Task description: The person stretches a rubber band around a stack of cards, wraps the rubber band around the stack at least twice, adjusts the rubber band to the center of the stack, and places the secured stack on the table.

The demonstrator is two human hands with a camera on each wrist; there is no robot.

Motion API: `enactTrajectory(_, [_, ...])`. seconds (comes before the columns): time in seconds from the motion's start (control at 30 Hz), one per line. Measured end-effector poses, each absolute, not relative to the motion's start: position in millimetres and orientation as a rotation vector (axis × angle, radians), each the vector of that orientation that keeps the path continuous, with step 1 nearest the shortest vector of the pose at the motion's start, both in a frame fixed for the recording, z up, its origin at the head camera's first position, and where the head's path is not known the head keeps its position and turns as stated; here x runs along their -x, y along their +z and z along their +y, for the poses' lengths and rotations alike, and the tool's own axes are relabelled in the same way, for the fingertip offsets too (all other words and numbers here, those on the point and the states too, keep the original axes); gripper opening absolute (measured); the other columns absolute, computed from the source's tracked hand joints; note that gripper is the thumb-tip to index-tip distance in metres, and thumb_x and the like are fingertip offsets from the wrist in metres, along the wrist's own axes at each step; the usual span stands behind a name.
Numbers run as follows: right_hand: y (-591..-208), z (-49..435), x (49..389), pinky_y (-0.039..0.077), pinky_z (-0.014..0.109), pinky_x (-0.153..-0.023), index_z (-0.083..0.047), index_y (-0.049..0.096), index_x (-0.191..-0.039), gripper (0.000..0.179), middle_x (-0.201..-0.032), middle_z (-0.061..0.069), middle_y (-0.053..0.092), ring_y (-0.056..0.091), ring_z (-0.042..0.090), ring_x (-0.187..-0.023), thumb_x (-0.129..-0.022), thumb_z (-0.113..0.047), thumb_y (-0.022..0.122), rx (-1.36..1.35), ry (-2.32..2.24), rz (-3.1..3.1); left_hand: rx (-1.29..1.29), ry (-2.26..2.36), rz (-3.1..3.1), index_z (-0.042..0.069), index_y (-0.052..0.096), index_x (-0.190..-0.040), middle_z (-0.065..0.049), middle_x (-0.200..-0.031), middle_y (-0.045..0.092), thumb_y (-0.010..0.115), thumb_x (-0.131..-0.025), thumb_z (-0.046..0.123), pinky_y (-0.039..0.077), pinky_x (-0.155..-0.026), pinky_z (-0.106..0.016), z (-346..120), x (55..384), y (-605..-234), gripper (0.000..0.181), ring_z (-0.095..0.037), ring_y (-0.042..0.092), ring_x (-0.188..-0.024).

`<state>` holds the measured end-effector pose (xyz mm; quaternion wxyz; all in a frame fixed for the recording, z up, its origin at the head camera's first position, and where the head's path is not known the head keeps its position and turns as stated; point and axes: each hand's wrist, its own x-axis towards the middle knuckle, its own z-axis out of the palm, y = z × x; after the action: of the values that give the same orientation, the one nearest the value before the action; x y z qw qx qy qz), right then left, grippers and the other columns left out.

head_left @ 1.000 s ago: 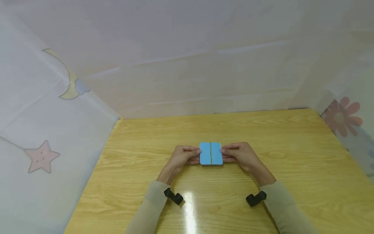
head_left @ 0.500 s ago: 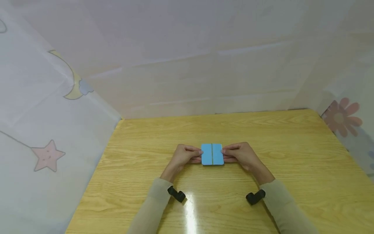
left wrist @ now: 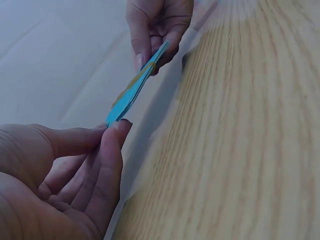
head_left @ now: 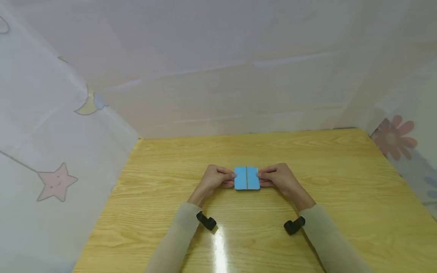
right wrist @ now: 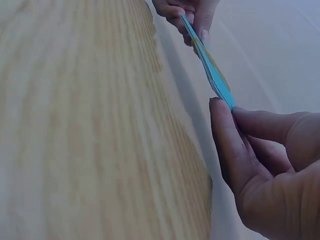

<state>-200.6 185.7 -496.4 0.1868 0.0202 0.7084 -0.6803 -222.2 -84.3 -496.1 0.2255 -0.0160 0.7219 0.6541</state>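
A thin stack of light blue square cards (head_left: 240, 178), rounded at the corners, is held up over the table by both hands. Around its middle runs a yellowish-brown rubber band (head_left: 247, 177). My left hand (head_left: 213, 178) pinches the stack's left edge between thumb and fingers. At the opposite edge, my right hand (head_left: 282, 179) pinches it the same way. Seen nearly edge-on in the left wrist view, the stack (left wrist: 131, 95) shows several thin layers, tighter at the band. The right wrist view also shows the layered stack (right wrist: 220, 85) between the two hands.
A wood-grain table (head_left: 164, 159) lies under the hands, with a bright glare streak near its front. Pale cloth walls (head_left: 218, 98) stand along its back and sides. Each sleeved wrist bears a small black camera, the left camera (head_left: 206, 221) and the right camera (head_left: 293, 226).
Both hands keep their pinch on the banded card stack. The hands and stack shift only slightly in the head view, and the background shifts a little too.
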Motion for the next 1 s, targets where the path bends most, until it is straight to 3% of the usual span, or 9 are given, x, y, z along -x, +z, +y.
enactTrajectory(1.0, [-493,178,219,0.07,0.033,-0.076,0.011,0.074,-0.118,0.024,-0.105,0.021,0.079,0.079,0.015,-0.079,-0.101,-0.006,0.068,-0.074,-1.641,2.181,0.042,1.669,2.11,-0.005,0.081,-0.101,-0.018,-0.092,0.08,0.073,-0.097,0.003,0.07,-0.071,-0.031,-84,231,-494,0.011,-0.014,0.077,-0.068])
